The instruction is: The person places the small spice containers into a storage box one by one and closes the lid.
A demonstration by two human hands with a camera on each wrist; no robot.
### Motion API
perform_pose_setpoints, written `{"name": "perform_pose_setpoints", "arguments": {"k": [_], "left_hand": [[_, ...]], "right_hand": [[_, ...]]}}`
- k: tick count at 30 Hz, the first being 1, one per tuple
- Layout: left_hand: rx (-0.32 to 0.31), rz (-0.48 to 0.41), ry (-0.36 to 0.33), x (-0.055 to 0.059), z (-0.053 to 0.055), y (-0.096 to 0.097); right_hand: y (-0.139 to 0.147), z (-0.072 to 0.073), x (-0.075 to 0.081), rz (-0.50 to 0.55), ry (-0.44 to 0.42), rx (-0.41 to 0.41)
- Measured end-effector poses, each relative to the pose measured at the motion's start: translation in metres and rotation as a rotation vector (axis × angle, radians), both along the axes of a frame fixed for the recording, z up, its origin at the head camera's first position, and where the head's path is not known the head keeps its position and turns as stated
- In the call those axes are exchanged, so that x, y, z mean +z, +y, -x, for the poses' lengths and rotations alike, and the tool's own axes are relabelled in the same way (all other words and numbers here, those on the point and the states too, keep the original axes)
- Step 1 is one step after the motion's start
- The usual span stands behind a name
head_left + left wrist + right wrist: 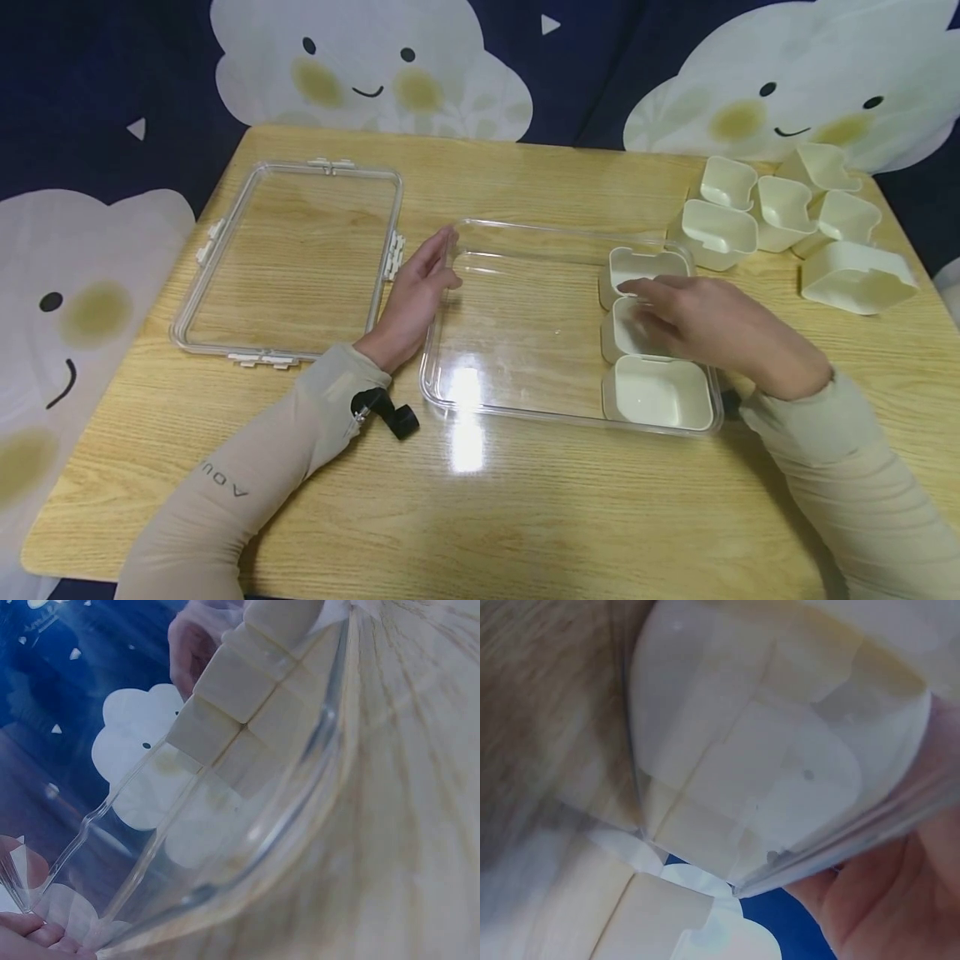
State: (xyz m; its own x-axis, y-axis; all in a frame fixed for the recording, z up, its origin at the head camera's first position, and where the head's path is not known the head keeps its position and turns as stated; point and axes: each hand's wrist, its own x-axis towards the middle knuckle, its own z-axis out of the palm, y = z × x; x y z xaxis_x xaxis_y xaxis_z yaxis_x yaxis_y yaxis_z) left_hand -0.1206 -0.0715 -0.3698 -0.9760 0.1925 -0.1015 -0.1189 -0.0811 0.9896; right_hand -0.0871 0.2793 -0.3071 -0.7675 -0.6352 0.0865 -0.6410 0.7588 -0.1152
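Note:
A clear plastic box (pixel 525 412) lies in the middle of the table. My left hand (pixel 414 302) grips its left wall, with the thumb over the rim and the fingers outside. Three cream bins stand in a row along the box's right side: a back bin (pixel 626 265), a middle bin (pixel 621 337) and a front bin (pixel 660 392). Reaching over the right wall, my right hand (pixel 697 321) pinches the middle bin's rim near the back bin, its fingertips partly hidden inside. The right wrist view shows that hand (pixel 885 892) beyond the clear wall.
Left of the box lies a clear lid (pixel 180 321) with white clips. Several more cream bins (pixel 783 212) stand at the table's back right, one bin (pixel 855 279) tipped on its side. A dark cloud-print cloth (pixel 577 75) hangs behind the wooden table (pixel 525 517).

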Motion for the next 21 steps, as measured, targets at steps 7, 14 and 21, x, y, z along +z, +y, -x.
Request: {"name": "perform_pose_setpoints", "arguments": {"k": [7, 14, 21], "left_hand": [[-0.007, 0.002, 0.008, 0.0, -0.001, 0.0], [-0.008, 0.007, 0.006, 0.001, -0.001, 0.0], [-0.008, -0.003, -0.005, 0.001, -0.001, 0.0]], "right_hand": [[0.006, 0.0, 0.009, 0.042, 0.051, -0.018], [0.012, 0.0, 0.019, 0.066, 0.096, -0.04], [0.021, 0.0, 0.026, 0.065, 0.101, -0.094]]}}
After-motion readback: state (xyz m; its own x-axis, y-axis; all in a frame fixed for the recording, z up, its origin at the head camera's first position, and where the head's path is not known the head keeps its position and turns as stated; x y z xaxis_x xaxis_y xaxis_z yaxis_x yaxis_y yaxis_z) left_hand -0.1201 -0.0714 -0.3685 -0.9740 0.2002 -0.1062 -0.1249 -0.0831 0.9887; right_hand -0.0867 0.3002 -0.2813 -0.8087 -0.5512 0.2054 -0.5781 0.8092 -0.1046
